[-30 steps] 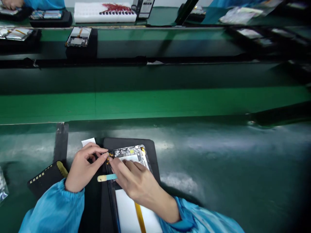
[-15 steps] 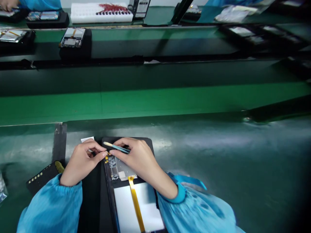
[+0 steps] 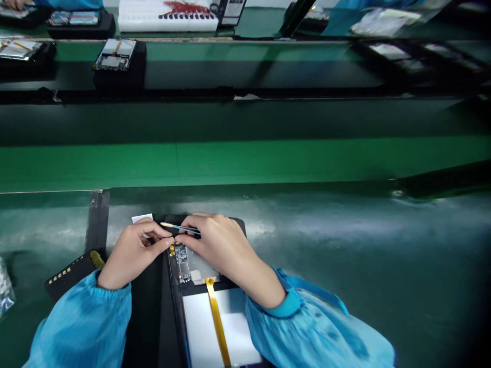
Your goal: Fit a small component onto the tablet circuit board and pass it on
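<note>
An opened tablet (image 3: 215, 327) lies on a black mat (image 3: 153, 306) in front of me, with a circuit board (image 3: 183, 263), a white battery and an orange ribbon cable (image 3: 217, 317) showing. My left hand (image 3: 130, 253) is closed in a pinch at the board's top left corner. My right hand (image 3: 218, 245) meets it fingertip to fingertip there and grips a thin blue tool with a pale tip (image 3: 180, 228) that points left. What the left fingers pinch is too small to make out.
A black part with gold contacts (image 3: 69, 276) lies left of the mat, a white slip (image 3: 141, 219) behind my left hand. Green conveyor belts (image 3: 268, 158) run across; further tablets on black mats (image 3: 115, 56) and a white tray (image 3: 164, 15) stand beyond.
My right hand has shifted from over the board to its top edge, turning the blue tool from below the hand to above it. The board is now uncovered. The left hand has stayed in place.
</note>
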### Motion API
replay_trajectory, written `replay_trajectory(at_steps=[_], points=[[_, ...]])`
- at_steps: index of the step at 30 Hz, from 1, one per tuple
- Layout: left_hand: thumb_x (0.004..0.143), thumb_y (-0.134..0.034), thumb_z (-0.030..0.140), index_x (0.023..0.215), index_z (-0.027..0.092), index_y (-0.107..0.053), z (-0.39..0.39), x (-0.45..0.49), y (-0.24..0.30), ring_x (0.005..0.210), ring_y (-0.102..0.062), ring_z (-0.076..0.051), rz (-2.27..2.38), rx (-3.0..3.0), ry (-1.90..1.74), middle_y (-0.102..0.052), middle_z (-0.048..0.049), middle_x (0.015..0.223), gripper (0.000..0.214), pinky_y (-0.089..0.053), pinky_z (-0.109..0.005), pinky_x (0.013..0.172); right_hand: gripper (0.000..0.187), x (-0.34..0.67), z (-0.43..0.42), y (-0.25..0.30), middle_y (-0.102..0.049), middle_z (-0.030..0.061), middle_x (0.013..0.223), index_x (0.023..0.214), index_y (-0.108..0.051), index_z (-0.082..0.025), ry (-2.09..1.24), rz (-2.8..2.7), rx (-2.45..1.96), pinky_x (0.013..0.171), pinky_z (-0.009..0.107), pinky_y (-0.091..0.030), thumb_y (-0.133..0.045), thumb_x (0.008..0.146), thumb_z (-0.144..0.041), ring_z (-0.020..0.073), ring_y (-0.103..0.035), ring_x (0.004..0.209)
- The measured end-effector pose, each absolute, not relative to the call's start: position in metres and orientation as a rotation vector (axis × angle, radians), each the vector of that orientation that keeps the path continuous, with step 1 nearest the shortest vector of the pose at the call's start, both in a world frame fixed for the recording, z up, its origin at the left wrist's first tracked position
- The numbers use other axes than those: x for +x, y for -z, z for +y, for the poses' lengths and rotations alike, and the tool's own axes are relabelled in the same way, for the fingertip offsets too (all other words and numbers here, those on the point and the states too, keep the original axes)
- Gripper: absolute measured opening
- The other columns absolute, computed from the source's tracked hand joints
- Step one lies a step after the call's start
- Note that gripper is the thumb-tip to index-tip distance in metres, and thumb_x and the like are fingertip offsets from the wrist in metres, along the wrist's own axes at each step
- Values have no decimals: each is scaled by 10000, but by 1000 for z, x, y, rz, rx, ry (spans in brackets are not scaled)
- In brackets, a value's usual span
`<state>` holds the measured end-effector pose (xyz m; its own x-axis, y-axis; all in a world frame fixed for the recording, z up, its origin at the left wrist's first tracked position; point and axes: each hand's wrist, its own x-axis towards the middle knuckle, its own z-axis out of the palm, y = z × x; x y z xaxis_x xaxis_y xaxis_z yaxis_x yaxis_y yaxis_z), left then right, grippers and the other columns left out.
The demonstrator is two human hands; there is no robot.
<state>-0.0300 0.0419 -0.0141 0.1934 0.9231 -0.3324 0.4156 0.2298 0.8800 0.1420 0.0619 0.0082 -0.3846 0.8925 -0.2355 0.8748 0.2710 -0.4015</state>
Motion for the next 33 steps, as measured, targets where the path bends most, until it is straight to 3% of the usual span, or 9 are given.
replay_trajectory(at_steps=[8, 17, 28, 33], points=[[738, -592, 378, 730, 160, -692, 42, -31, 14, 670, -556, -155, 1400, 1391, -562, -579, -20, 719, 239, -399, -252, 570, 55, 144, 64, -3, -739, -8, 811, 795, -696, -224, -847, -2362, -1687, 530, 247, -335, -722, 782, -270, 217, -687, 749], [699, -626, 357, 677, 160, -685, 45, -30, 17, 672, -576, -172, 1411, 1374, -584, -604, -32, 714, 207, -416, -268, 568, 45, 149, 68, 2, -724, -43, 717, 749, -712, -241, -991, -2209, -1680, 530, 234, -313, -711, 772, -279, 171, -656, 653], [715, -656, 337, 873, 156, -713, 43, -41, 18, 772, -600, -180, 1280, 1345, -541, -583, -43, 832, 247, -492, -292, 657, 60, 144, 63, -3, -668, -50, 685, 733, -693, -215, -976, -2231, -1727, 515, 220, -276, -741, 701, -230, 149, -611, 616], [698, -677, 298, 852, 155, -712, 42, -42, 17, 722, -584, -145, 1274, 1323, -573, -564, -24, 811, 213, -495, -277, 662, 92, 143, 62, -3, -667, -46, 698, 702, -685, -207, -956, -2211, -1695, 525, 217, -292, -748, 673, -267, 149, -611, 618]])
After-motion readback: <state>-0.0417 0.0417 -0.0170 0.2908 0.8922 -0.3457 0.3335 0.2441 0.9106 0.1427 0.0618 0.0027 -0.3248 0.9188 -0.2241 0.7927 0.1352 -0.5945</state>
